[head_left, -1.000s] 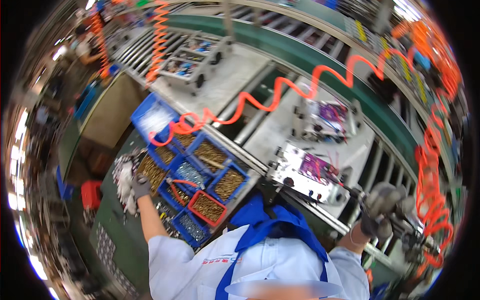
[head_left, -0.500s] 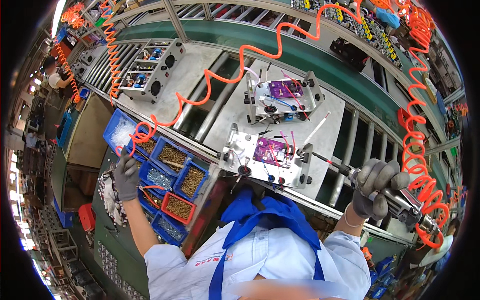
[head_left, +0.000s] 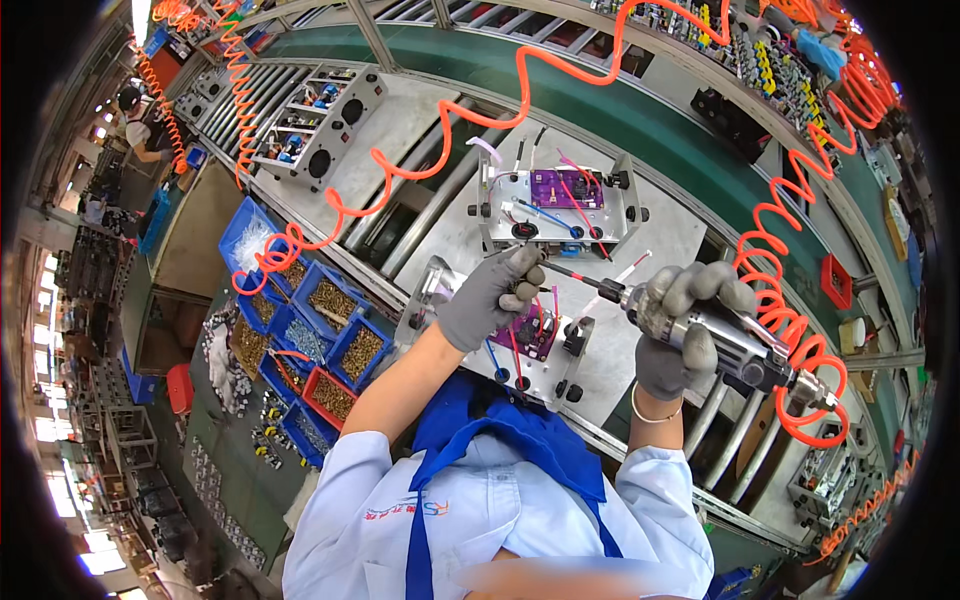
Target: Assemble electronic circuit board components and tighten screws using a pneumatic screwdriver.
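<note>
Gripping the power driver (head_left: 728,347), the person's right hand (head_left: 688,322), bit (head_left: 577,276) tip beside the curled left hand (head_left: 487,304), its grasp unclear.

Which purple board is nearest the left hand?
The lower purple board, nearer the person's body: the left hand partly hides it. The upper board sits farther away.

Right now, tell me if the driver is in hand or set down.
In hand: the gloved right hand is wrapped around the driver.
</note>
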